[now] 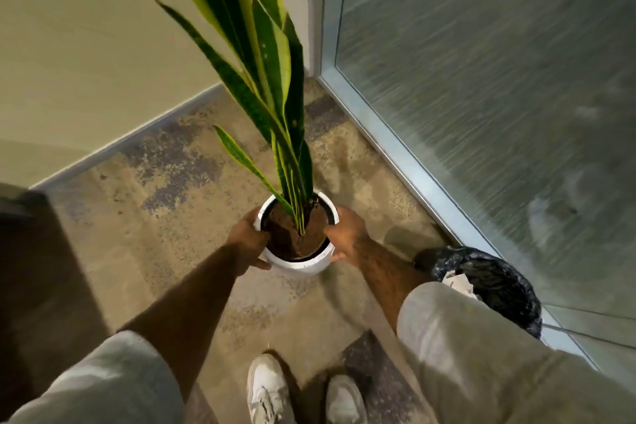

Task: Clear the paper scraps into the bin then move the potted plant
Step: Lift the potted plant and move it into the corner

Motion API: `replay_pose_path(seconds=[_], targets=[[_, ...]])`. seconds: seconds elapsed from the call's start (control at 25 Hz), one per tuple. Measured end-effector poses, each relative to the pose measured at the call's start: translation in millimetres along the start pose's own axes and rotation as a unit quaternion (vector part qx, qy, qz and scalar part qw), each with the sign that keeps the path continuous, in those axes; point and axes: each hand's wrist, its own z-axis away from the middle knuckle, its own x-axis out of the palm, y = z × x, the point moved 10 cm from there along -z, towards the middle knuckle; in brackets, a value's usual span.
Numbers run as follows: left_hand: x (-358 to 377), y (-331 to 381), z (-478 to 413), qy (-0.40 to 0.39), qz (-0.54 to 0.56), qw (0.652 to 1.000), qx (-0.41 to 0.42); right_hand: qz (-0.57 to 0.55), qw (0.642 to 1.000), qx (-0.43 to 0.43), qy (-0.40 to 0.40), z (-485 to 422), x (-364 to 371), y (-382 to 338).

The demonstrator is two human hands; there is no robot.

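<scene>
Gripping a round white ceramic pot (pixel 296 263) from both sides, two bare hands frame it near the middle of the view. Pot holds brown soil (pixel 292 234) and a tall snake plant with dark green, yellow-edged sword leaves (pixel 272 79); leaves rise upright, leaning slightly up-left. Left hand (pixel 248 238) is cupped on the pot's left wall, fingers wrapped round the side, thumb at the rim. Right hand (pixel 346 234) mirrors it on the right wall, thumb over the rim edge, fingers curled underneath. Both forearms are stretched forward and down, bare to the elbow, with pale beige rolled sleeves (pixel 457 330) above. Pot sits between the palms, touching both; cannot tell if it rests on or is just off the mottled tan carpet floor (pixel 179 217). Down right, near the right elbow, a round bin lined with a black plastic bag (pixel 495 282) holds white crumpled paper scraps (pixel 459 280), partly hidden by the sleeve. Bin stands beside the frosted glass partition with a metal frame (pixel 406 155). White sneakers (pixel 268 389) at bottom centre.
</scene>
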Motion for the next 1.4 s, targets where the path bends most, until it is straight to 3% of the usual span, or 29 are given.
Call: replay_pose_path(seconds=[0.28,0.52,0.76,1.0,1.4], targets=[[-39.5,125.7,-69.6,0.042,-0.075,0.993,0.077,-0.067,0.997,0.045,-0.003,-88.9,6.5,-89.9],[-86.3,198.4,-139.4,0.056,-0.105,0.991,0.053,-0.043,0.999,0.027,0.007,-166.5,14.9,-184.6],[-113.2,258.9,-199.4,0.045,-0.060,0.997,0.029,-0.026,0.998,0.001,-0.059,-226.4,22.4,-265.7],[-104.4,291.0,-281.2,0.062,-0.073,0.994,0.049,0.001,0.999,-0.019,-0.034,-311.1,10.6,-293.5],[-83.3,301.4,-417.4,0.025,-0.064,0.997,0.032,-0.030,0.997,-0.066,0.013,-430.2,15.1,-302.5]])
